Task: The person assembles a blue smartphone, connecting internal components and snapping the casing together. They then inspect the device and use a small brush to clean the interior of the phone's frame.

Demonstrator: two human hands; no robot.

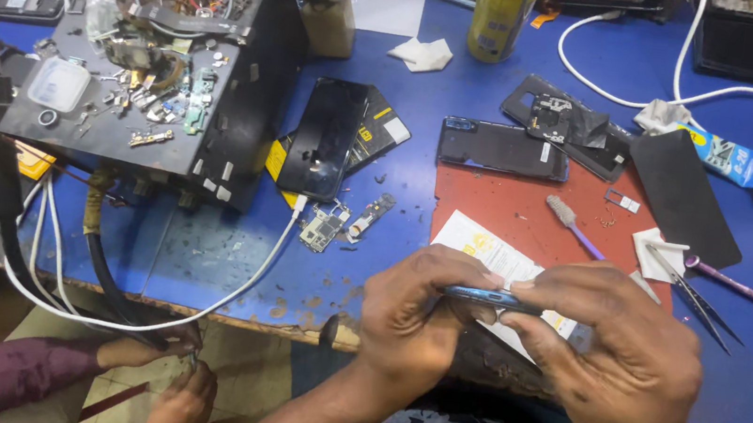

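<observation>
Hands meet at the near table edge. Left hand (417,315) and right hand (611,352) both pinch a thin blue phone frame (490,297), held edge-on and level between thumbs and fingertips, just above the front lip of the blue table (466,89). Both grips are closed on the frame; fingers cover most of it, only a dark sliver shows.

Risk, as I judge it: the frame hangs partly past the table edge, over the lap. A slip of either pinch would likely send it off the table rather than onto it. Thin part, gripped from both ends, so uneven pressure could bend it.

Right of the hands, tweezers (693,295) and a purple-handled tool (746,289) lie near; a sweep of the right wrist could knock them. A toothbrush (573,225) rests on the red mat (528,210), beyond the fingertips. White paper slip (486,248) lies directly under and behind the frame.

Open room: the red mat between toothbrush and paper is the nearest bare patch. To the left, a small circuit board (325,227) and a white cable (235,295) crowd the table front; the cable loops off the edge. Farther back, a black phone (323,139) and a dark back panel (502,148).

Lower left, another person's hands (177,383), maroon sleeve, are below table level, well apart.
</observation>
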